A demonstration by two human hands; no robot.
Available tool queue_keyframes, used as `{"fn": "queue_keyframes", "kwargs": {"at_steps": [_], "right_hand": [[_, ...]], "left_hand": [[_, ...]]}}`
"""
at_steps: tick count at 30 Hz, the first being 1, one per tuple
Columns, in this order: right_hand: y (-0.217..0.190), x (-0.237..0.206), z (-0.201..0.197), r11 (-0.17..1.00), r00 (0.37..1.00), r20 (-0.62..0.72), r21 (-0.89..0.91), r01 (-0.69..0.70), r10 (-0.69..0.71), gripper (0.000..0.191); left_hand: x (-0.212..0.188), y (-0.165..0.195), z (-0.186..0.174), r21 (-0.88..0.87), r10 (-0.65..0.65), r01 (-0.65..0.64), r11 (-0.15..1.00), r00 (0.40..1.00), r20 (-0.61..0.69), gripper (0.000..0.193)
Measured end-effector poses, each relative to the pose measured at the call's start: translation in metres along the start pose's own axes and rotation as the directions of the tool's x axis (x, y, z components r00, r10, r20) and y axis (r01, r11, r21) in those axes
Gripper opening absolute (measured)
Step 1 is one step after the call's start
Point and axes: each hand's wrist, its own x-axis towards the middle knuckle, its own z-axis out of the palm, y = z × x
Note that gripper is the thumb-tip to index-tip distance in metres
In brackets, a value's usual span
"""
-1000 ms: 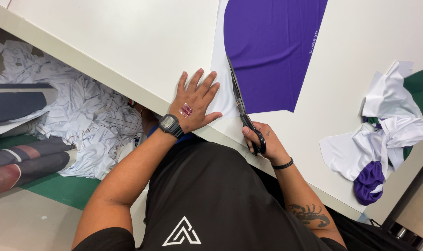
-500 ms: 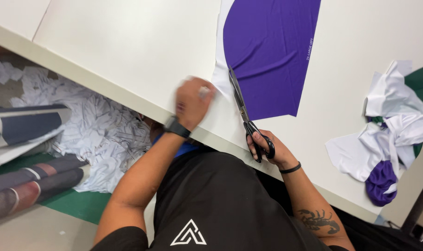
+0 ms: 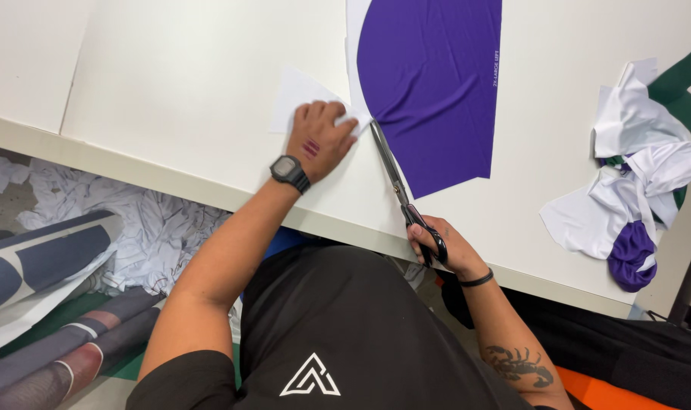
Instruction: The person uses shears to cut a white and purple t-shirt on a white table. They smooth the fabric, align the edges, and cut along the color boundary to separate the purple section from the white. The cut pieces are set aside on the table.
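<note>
Head view: the right hand (image 3: 439, 247), low and right of centre, is closed through the handles of black scissors (image 3: 401, 190), blades pointing up-left along the edge of a purple fabric piece (image 3: 433, 83). The left hand (image 3: 319, 140) is curled, fingers gripping a white trimmed strip (image 3: 300, 95) just left of the blade tips. The cut is judged to have run up the lower left edge of the purple shape; the curved upper left border still carries white margin. A heap of white, green and purple offcuts (image 3: 634, 197) lies at the right, well apart. Nothing blocks the blades on the white table (image 3: 170, 76).
</note>
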Motion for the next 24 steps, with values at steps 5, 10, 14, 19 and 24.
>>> {"fn": "queue_keyframes", "kwargs": {"at_steps": [5,10,14,19,24], "right_hand": [[-0.012,0.001,0.003,0.999,1.0,-0.019,-0.033,0.006,-0.006,0.059],[-0.022,0.01,-0.008,0.989,0.998,-0.056,-0.142,-0.049,0.041,0.059],[-0.027,0.015,-0.02,0.983,1.0,-0.024,-0.181,-0.011,0.006,0.058],[-0.023,0.024,-0.024,0.987,1.0,-0.003,-0.163,-0.005,0.005,0.056],[-0.015,0.03,-0.021,0.99,1.0,0.003,-0.138,0.03,-0.03,0.052]], "left_hand": [[-0.016,-0.003,0.005,0.064,0.068,-0.067,0.996,0.998,-0.016,0.022],[-0.014,-0.008,0.007,0.102,0.088,-0.091,0.991,0.996,0.027,0.017],[-0.015,-0.008,0.01,0.083,0.069,-0.072,0.994,0.997,0.035,0.018],[-0.017,-0.01,0.017,0.089,0.065,-0.067,0.994,0.997,0.03,0.02],[-0.017,-0.01,0.02,0.103,0.069,-0.072,0.992,0.997,0.028,0.02]]}}
